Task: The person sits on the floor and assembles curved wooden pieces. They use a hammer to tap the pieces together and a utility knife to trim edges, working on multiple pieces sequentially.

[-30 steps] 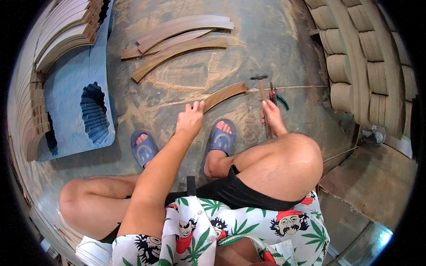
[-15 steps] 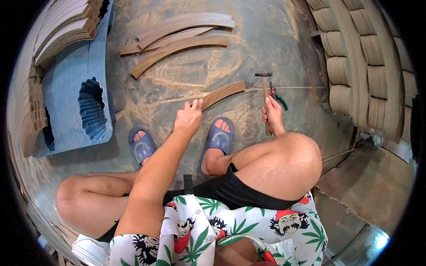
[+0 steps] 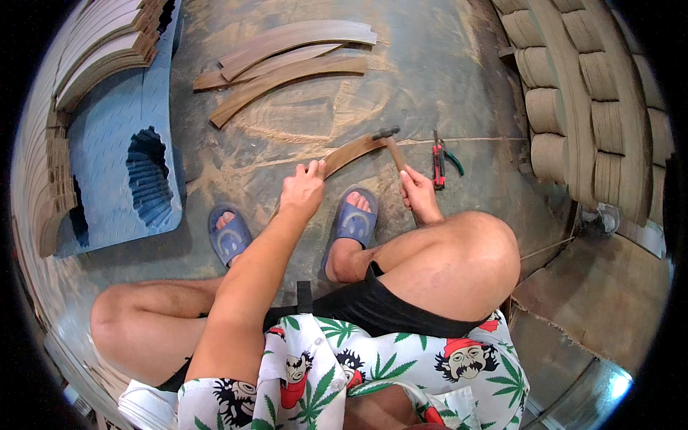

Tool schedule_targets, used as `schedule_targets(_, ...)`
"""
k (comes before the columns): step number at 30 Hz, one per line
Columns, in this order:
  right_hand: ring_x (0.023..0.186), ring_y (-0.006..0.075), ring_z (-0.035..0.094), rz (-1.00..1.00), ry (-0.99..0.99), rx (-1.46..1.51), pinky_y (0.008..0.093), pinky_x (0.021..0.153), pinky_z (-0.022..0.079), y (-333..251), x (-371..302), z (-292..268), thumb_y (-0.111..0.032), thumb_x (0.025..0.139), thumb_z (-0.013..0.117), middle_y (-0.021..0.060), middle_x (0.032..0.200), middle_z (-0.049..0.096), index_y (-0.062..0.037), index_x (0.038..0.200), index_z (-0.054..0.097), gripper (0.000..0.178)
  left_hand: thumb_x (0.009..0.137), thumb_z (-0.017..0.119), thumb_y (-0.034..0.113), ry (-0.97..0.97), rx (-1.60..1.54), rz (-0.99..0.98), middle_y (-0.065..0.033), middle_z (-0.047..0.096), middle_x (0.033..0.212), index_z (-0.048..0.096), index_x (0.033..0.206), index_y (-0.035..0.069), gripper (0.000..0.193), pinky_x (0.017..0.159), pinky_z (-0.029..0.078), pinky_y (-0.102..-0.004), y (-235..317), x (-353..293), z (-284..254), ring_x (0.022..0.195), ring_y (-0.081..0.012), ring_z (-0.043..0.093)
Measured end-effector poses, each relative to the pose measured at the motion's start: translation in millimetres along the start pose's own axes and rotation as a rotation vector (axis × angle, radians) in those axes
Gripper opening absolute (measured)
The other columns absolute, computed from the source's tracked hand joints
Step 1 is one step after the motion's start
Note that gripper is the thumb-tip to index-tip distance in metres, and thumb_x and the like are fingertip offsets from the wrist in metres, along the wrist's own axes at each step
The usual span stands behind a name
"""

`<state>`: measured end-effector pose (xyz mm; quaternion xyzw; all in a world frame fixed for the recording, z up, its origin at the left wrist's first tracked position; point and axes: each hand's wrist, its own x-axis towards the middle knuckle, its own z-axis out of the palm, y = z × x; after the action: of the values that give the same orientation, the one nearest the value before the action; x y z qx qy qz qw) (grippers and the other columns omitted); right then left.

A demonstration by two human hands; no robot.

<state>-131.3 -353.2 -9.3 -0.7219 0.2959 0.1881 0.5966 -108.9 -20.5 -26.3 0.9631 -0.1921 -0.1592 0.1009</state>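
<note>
A curved wooden strip [image 3: 349, 156] lies on the floor in front of my feet. My left hand [image 3: 302, 188] is closed round its near end, hiding that part. In my right hand [image 3: 421, 193] is a hammer [image 3: 395, 154], gripped by its wooden handle. The dark hammer head is over the far right end of the strip; whether it touches the wood I cannot tell. To the right of the hammer, red-and-black handled pliers or a similar tool [image 3: 438, 166] lie on the floor, beside a green-handled tool [image 3: 454, 163].
Several more curved wooden strips [image 3: 287, 80] lie farther off on the dusty floor [image 3: 430, 64]. At the left, a blue platform [image 3: 107, 122] with a ragged hole bears stacked curved boards [image 3: 107, 50]. Stacked curved pieces [image 3: 548, 111] line the right. My sandalled feet [image 3: 351, 215] flank the left forearm.
My right hand has swung the hammer leftward, bringing its head from beside the tools to the strip's right end. My left hand stays on the strip.
</note>
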Motion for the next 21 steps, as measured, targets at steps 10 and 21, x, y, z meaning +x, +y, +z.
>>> schedule_targets(10, 0.053, 0.0084, 0.05, -0.025, 0.0, 0.023, 0.0267, 0.046, 0.04, 6, -6, 10, -0.03, 0.113, 0.067, -0.0016, 0.072, 0.059, -0.0123, 0.153, 0.066, 0.044, 0.101, 0.062, 0.018, 0.001, 0.006, -0.009, -0.0063, 0.061, 0.131, 0.053, 0.158, 0.008, 0.058, 0.081, 0.064, -0.0438, -1, -3, 0, 0.119, -0.0285, 0.066)
schedule_targets(21, 0.08, 0.0353, 0.071, -0.841, -0.179, -1.295, 0.0487, 0.07, 0.059, -5, -31, -1, -0.015, 0.103, 0.068, 0.0082, 0.102, 0.066, -0.0388, 0.157, 0.061, 0.06, 0.101, 0.063, 0.018, -0.02, 0.068, 0.004, -0.006, 0.059, 0.132, 0.053, 0.159, 0.009, 0.06, 0.083, 0.063, -0.0447, 0, -4, -2, 0.121, -0.027, 0.064)
